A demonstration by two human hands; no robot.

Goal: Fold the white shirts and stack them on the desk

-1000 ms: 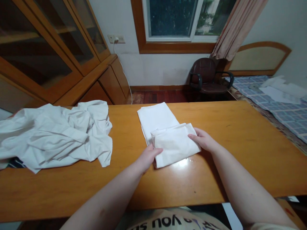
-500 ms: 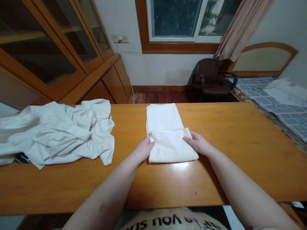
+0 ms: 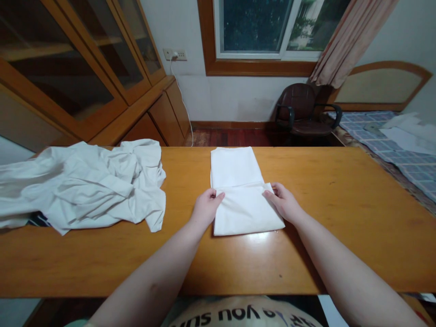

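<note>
A white folded cloth (image 3: 238,181) lies in the middle of the wooden table (image 3: 340,204), its near half doubled over the far half. My left hand (image 3: 205,207) pinches the left corner of the folded-over layer. On the other side my right hand (image 3: 283,202) grips the right corner of that same layer. Both hands rest low on the cloth, near the fold's far edge.
A crumpled heap of white fabric (image 3: 85,184) covers the table's left part. Beyond the table stand a glass-fronted wooden cabinet (image 3: 78,77), a dark armchair (image 3: 303,113) under the window, and a bed with a checked cover (image 3: 402,150) at the right.
The cloth has been turned from a slant to lie square to the table edge. Both hands have slid up from its near sides to the corners of the folded layer.
</note>
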